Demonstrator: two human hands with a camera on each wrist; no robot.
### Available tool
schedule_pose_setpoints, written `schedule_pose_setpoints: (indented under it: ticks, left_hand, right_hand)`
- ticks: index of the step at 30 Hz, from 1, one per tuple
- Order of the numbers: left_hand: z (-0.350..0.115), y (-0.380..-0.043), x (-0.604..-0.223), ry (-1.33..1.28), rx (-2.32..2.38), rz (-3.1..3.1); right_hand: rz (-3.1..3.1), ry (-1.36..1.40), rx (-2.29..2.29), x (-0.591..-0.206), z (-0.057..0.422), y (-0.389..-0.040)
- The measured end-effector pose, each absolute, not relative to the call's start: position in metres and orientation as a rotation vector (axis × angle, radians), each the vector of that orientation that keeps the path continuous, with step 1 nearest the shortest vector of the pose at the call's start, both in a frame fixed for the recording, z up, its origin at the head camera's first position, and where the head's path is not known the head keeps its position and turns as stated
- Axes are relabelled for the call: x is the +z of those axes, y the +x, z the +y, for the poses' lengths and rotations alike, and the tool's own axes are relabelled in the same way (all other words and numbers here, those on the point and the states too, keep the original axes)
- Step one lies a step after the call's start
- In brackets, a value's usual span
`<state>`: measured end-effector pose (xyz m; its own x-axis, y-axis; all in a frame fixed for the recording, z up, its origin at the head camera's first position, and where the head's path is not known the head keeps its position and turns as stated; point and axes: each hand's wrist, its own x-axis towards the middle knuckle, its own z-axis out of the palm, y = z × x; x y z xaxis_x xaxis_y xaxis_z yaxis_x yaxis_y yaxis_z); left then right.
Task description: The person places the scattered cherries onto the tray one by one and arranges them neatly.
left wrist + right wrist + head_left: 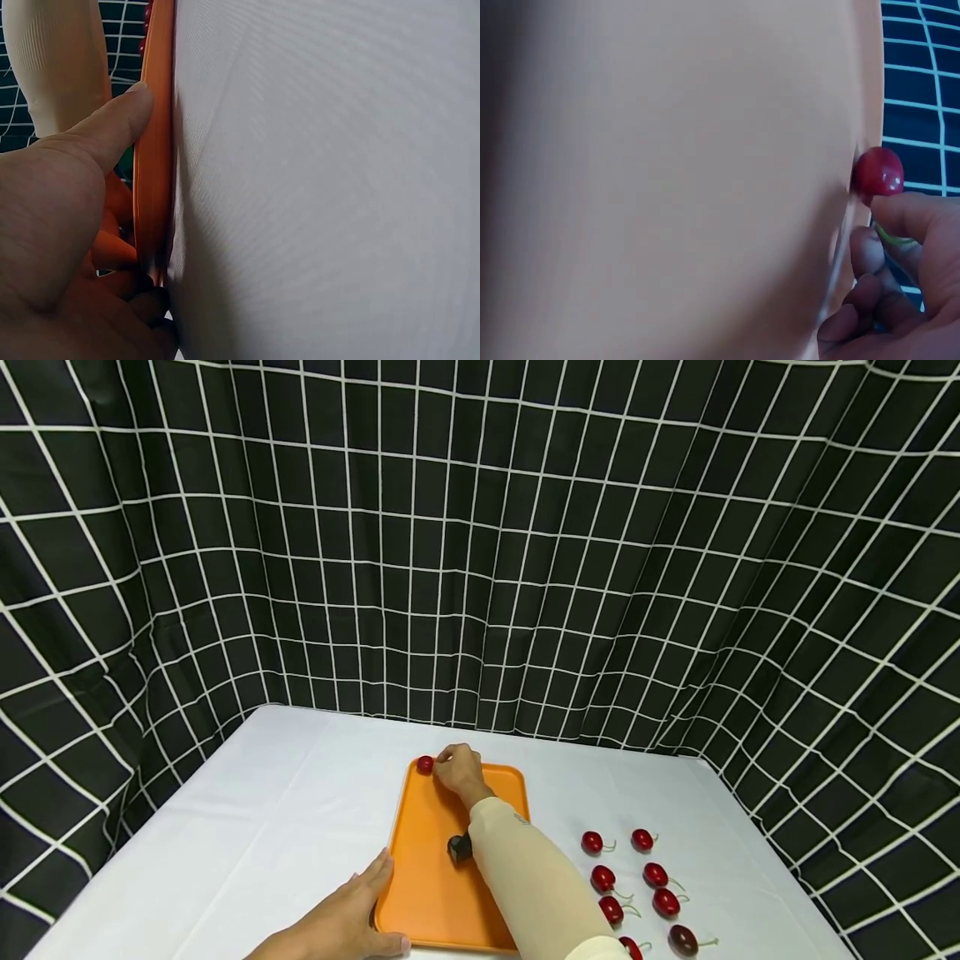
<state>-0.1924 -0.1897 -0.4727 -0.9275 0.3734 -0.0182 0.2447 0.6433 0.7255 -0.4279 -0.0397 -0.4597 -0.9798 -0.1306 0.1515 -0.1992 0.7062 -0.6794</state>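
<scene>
One cherry (pixel 425 765) is at the far left corner of the tray (pixel 420 885), just left of the right hand (pixel 460 770), which seems to pinch its stem (pixel 891 238). The tray's long side runs front to back. The left hand (pixel 347 912) is far from the cherry, spread out, touching the near left corner.

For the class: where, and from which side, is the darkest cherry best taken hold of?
Probably by its stem, pinched from the right: the thin stem sticks out that way from the darkest cherry, whose smooth round body might roll. The other cherries lie left of it or beyond.
</scene>
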Motion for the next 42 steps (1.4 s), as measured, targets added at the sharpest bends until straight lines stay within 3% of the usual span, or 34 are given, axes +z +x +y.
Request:
schedule_pose_setpoints:
  ticks: [8,19,31,42]
  left_hand:
    - [-0.189,-0.187,-0.469,0.409,1.108,2.695]
    - [-0.192,-0.187,-0.465,0.538,1.089,2.713]
    - [-0.192,-0.189,-0.465,0.517,1.092,2.721]
    - [-0.191,-0.189,-0.465,0.512,1.096,2.708]
  right_hand:
    - [-2.912,0.286,1.172,-0.454,-0.033,-0.424]
    - [-2.770,0.426,1.398,-0.420,0.000,-0.413]
    - [-2.310,0.750,1.643,-0.348,0.074,-0.354]
    - [-2.201,0.746,1.572,-0.317,0.165,-0.286]
